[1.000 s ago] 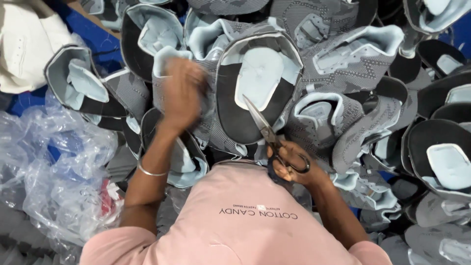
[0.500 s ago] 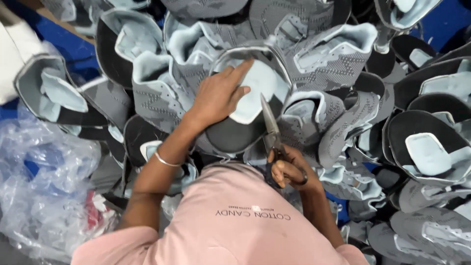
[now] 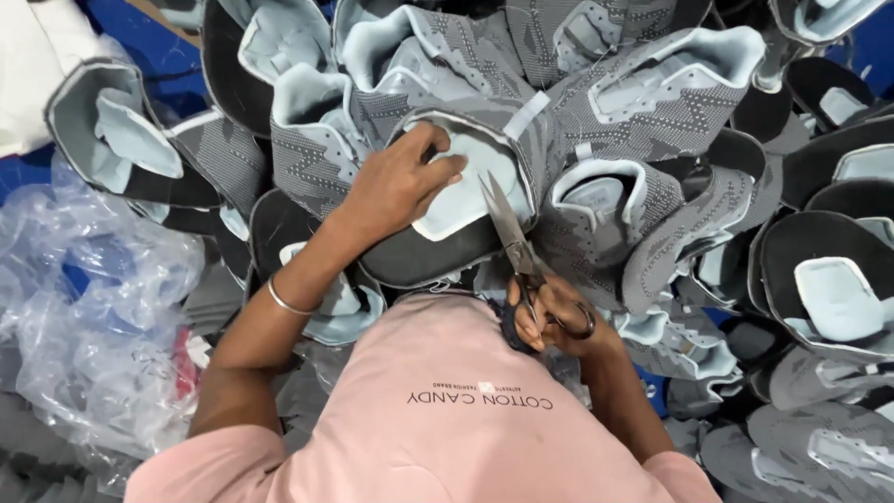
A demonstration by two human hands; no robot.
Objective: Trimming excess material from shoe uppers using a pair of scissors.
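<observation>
My left hand (image 3: 402, 182) presses down on a grey knit shoe upper (image 3: 466, 200) with a pale blue lining, fingers curled over its edge. My right hand (image 3: 549, 317) grips a pair of metal scissors (image 3: 510, 231) by the handles. The blades point up and away, nearly closed, right beside the upper's right edge. A thin bangle sits on my left wrist. My pink shirt fills the bottom of the view.
Several more grey and black shoe uppers (image 3: 652, 102) are heaped all around, to the right edge (image 3: 829, 279) too. Crumpled clear plastic bags (image 3: 93, 317) lie at the left. Blue fabric (image 3: 140, 37) shows at the upper left.
My left hand has drawn the upper closer and curled its fingers over the edge. The scissors in my right hand stay upright beside it, and the view has shifted slightly.
</observation>
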